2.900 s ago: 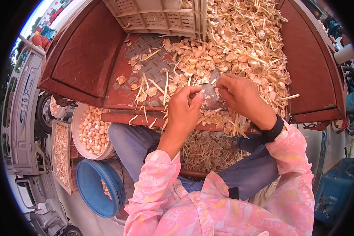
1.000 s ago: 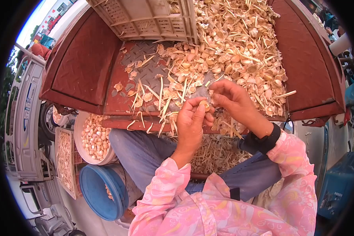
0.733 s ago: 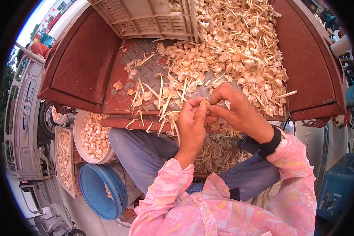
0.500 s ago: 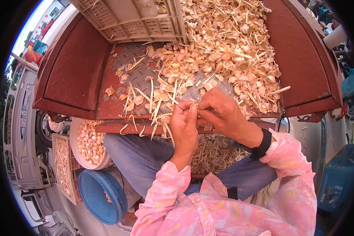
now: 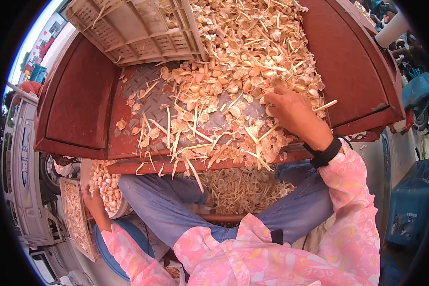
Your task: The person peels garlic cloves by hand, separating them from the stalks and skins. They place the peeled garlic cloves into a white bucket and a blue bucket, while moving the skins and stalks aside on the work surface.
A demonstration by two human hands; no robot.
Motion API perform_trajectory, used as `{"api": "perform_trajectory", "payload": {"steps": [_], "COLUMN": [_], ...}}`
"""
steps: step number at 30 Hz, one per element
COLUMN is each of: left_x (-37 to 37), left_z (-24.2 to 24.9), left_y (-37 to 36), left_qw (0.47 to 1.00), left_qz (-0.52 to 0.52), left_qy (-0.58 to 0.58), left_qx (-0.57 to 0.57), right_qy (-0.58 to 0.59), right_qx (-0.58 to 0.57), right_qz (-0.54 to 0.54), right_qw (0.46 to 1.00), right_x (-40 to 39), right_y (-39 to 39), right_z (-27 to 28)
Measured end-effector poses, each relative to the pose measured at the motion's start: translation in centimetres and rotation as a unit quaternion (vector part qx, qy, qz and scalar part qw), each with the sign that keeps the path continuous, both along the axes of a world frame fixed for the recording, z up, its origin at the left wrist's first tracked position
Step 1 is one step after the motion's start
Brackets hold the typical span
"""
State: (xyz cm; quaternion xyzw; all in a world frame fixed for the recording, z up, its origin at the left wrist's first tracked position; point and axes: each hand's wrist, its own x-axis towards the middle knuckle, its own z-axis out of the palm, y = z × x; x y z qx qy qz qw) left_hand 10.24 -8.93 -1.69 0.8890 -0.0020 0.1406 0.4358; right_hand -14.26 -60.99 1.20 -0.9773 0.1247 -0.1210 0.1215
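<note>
Overhead, beige crate [image 5: 128, 28]; right hand [image 5: 293, 112] on garlic scraps [image 5: 233, 71], fingers' grasp unclear.

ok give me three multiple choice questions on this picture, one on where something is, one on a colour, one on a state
1. Where is the left hand?
A. on the crate
B. down at the white bucket of cloves
C. on the right hand

2. What colour is the band on the right wrist?
A. black
B. yellow
C. white

3. What is the right hand doing?
A. hanging in the air
B. resting in the lap
C. lying on the pile of garlic skins

Answers: 1 B, the hand is low at the left by the bucket rim. 2 A, a dark strap sits above the pink sleeve. 3 C, its fingers touch the skins on the red metal tray.
</note>
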Motion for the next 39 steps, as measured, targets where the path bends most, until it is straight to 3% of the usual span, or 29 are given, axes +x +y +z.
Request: {"api": "perform_trajectory", "payload": {"steps": [1,2,4,6,9,12,15,18,21,24,26,31,34,35,39], "left_x": [0.2,-0.1,-5.7,-10.2,-14.0,-15.1,-15.1,-15.4,-14.2,-13.1,-12.5,-12.6,-12.4,-12.4,-12.9], "left_z": [-0.2,-1.1,3.9,5.8,4.2,1.4,0.7,1.8,2.4,2.2,2.2,2.7,2.4,2.2,2.1], "left_y": [0.3,0.4,-10.2,-18.9,-28.0,-31.9,-31.7,-30.8,-29.6,-29.7,-29.4,-28.9,-28.9,-28.9,-30.3], "left_qw": [0.993,0.997,0.984,0.949,0.866,0.803,0.764,0.754,0.682,0.652,0.632,0.672,0.693,0.702,0.759], "left_qz": [0.018,-0.033,-0.110,-0.255,-0.419,-0.450,-0.432,-0.435,-0.436,-0.386,-0.387,-0.378,-0.387,-0.391,-0.379], "left_qy": [-0.024,-0.051,0.023,0.059,0.182,0.282,0.347,0.376,0.405,0.439,0.449,0.423,0.402,0.392,0.361], "left_qx": [0.116,0.051,-0.137,-0.173,-0.204,-0.272,-0.332,-0.317,-0.425,-0.484,-0.499,-0.476,-0.456,-0.448,-0.388], "right_qy": [-0.003,-0.004,-0.044,-0.123,-0.157,-0.185,-0.124,0.058,-0.099,-0.088,-0.079,0.041,-0.015,-0.006,0.005], "right_qx": [0.009,0.017,0.061,0.135,0.221,0.218,0.323,0.427,0.137,-0.063,-0.116,-0.163,-0.034,0.081,0.483], "right_qz": [-0.003,-0.003,0.017,0.053,0.107,0.113,0.140,0.189,0.146,0.072,0.064,0.026,0.116,0.115,0.086], "right_qw": [1.000,1.000,0.997,0.982,0.957,0.952,0.928,0.882,0.975,0.992,0.988,0.986,0.993,0.990,0.871], "right_x": [0.1,0.4,1.0,1.6,2.1,2.0,1.9,2.5,3.3,5.2,6.1,6.6,6.0,5.8,4.7], "right_y": [0.0,-0.1,0.5,2.2,5.3,6.9,5.6,2.8,1.4,-0.1,-0.5,0.5,0.4,0.5,2.9], "right_z": [-0.2,-0.5,-0.5,-0.2,0.1,0.3,-0.1,1.0,1.1,0.2,-0.9,-0.5,-0.7,-0.5,0.4]}}
